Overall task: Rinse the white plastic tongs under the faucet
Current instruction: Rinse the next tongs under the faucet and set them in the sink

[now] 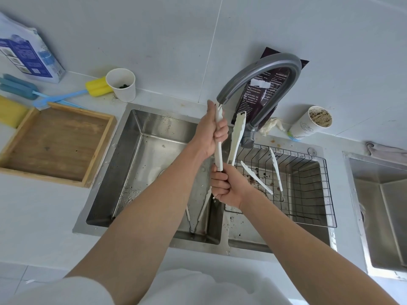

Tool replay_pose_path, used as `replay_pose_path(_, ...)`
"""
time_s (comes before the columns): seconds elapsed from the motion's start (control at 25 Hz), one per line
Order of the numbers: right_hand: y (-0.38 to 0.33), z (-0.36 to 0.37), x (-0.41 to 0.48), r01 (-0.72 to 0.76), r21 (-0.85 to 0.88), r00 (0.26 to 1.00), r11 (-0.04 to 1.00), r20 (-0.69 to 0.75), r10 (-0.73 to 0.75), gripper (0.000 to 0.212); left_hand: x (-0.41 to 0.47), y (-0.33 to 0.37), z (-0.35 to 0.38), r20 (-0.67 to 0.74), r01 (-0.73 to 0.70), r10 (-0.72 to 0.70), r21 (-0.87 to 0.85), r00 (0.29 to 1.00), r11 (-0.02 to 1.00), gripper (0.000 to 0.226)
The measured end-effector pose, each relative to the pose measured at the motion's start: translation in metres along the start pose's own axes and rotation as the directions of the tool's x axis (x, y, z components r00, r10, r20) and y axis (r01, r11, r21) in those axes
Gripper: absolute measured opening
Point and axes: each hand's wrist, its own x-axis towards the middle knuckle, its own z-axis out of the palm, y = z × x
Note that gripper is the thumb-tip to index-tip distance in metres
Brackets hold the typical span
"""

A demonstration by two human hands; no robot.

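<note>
Tongs [236,137]: upright over the sink divider, one arm's tip right at the faucet [259,73] mouth.
Left hand [212,134]: fingers wrapped round that arm.
Right hand [226,187]: fisted round the hinge end.
Risk: wet plastic may slip into the sink [123,172]; water may miss the free arm.

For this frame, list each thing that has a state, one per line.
left hand: closed on one arm of the held tongs
right hand: gripping the hinge end
held tongs: arms apart, tips up at the spout
faucet: flow cannot be told
wire basket: holds another pair of tongs
wooden tray: empty
</note>
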Motion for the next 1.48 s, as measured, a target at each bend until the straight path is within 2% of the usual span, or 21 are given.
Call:
replay_pose_path(0.12, 0.000, 0.005, -0.002, -0.001, 0.074, 0.999, 0.997, 0.036, -0.001, 0.027, 0.001, -0.002, -0.001, -0.016, -0.006, 0.004, -0.117, 1.000, 0.993, 0.034)
replay_pose_path(0.24, -0.004, 0.002, 0.000, 0.025, 0.128, 1.000, 0.991, 0.009, -0.026, 0.030, 0.000, -0.004, -0.005, 0.047, -0.091, 0.101, -0.169, 0.994, 0.981, 0.024)
replay_pose_path(0.32, -0.004, 0.000, 0.004, 0.040, 0.146, 0.999, 0.989, -0.027, -0.036, 0.029, -0.004, -0.005, -0.005, 0.067, -0.145, 0.153, -0.114, 0.986, 0.983, 0.016)
replay_pose_path(0.4, -0.001, 0.000, 0.007, 0.052, 0.129, 0.996, 0.990, -0.081, -0.042, 0.028, -0.009, -0.006, 0.003, 0.032, -0.169, 0.168, 0.044, 0.985, 0.985, 0.014)
replay_pose_path(0.52, 0.005, 0.000, 0.011, 0.081, 0.079, 0.979, 0.994, -0.191, -0.065, 0.029, -0.015, -0.007, 0.017, -0.105, -0.140, 0.166, 0.218, 0.980, 0.966, 0.031)
replay_pose_path(0.64, 0.003, -0.001, 0.010, 0.111, -0.046, 0.945, 0.993, -0.304, -0.120, 0.029, -0.014, -0.007, 0.017, -0.261, -0.077, 0.128, 0.198, 0.957, 0.977, 0.049)
replay_pose_path(0.72, 0.001, -0.001, 0.009, 0.117, -0.123, 0.921, 0.986, -0.359, -0.153, 0.025, -0.012, -0.008, 0.014, -0.283, -0.075, 0.124, 0.177, 0.951, 0.981, 0.051)
replay_pose_path(0.92, -0.002, 0.001, 0.013, 0.189, -0.177, 0.836, 0.966, -0.487, -0.253, 0.017, -0.014, -0.012, 0.015, -0.163, -0.148, 0.187, 0.226, 0.969, 0.963, 0.037)
replay_pose_path(1.04, -0.002, 0.000, 0.016, 0.236, -0.168, 0.823, 0.957, -0.489, -0.289, 0.006, -0.019, -0.019, 0.015, -0.026, -0.189, 0.205, 0.289, 0.978, 0.938, 0.029)
replay_pose_path(1.16, -0.001, -0.001, 0.017, 0.275, -0.164, 0.802, 0.947, -0.504, -0.320, 0.011, -0.025, -0.024, 0.012, 0.059, -0.234, 0.229, 0.386, 0.972, 0.892, 0.023)
replay_pose_path(1.24, -0.001, 0.001, 0.015, 0.305, -0.276, 0.745, 0.912, -0.527, -0.409, 0.015, -0.028, -0.028, 0.009, 0.013, -0.248, 0.272, 0.451, 0.962, 0.858, 0.024)
replay_pose_path(1.32, 0.001, 0.004, 0.011, 0.326, -0.472, 0.642, 0.819, -0.526, -0.558, 0.019, -0.028, -0.030, 0.003, -0.103, -0.224, 0.324, 0.528, 0.941, 0.819, 0.029)
replay_pose_path(1.4, 0.003, 0.009, 0.004, 0.385, -0.600, 0.567, 0.701, -0.446, -0.693, 0.025, -0.024, -0.026, -0.002, -0.183, -0.182, 0.370, 0.625, 0.911, 0.759, 0.032)
replay_pose_path(1.48, 0.005, 0.015, -0.005, 0.456, -0.648, 0.557, 0.609, -0.326, -0.764, 0.024, -0.018, -0.020, -0.009, -0.204, -0.147, 0.414, 0.727, 0.887, 0.671, 0.035)
